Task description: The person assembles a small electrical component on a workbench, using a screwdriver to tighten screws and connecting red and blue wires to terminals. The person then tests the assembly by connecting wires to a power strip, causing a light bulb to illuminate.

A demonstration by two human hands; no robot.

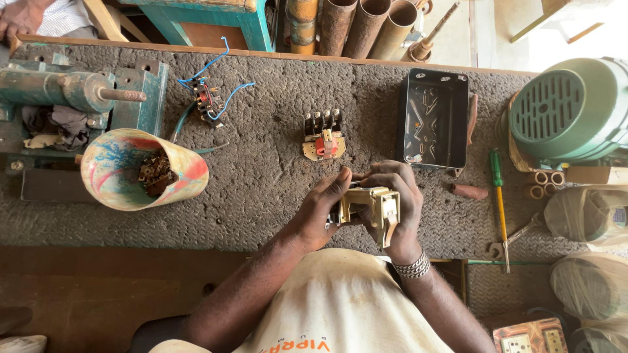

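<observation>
Both my hands hold a small cream-coloured electrical part [374, 208] with brass fittings, just above the grey mat [261, 196] on the bench. My left hand [320, 208] grips its left side, with the fingers curled under and the thumb on top. My right hand [398, 202], with a metal bracelet at the wrist, wraps over its right side. Beyond my hands lies a small contact block [322, 134] with black terminals and a red piece. A black open metal box [434, 119] sits to the right of it.
A paint-stained plastic cup [140, 168] of small brass parts lies on its side at left, near a green machine [72, 91]. A blue-wired switch part [209, 99] lies at the back. A green-handled screwdriver [499, 196], pipe pieces [544, 183] and a green motor [572, 108] are at right.
</observation>
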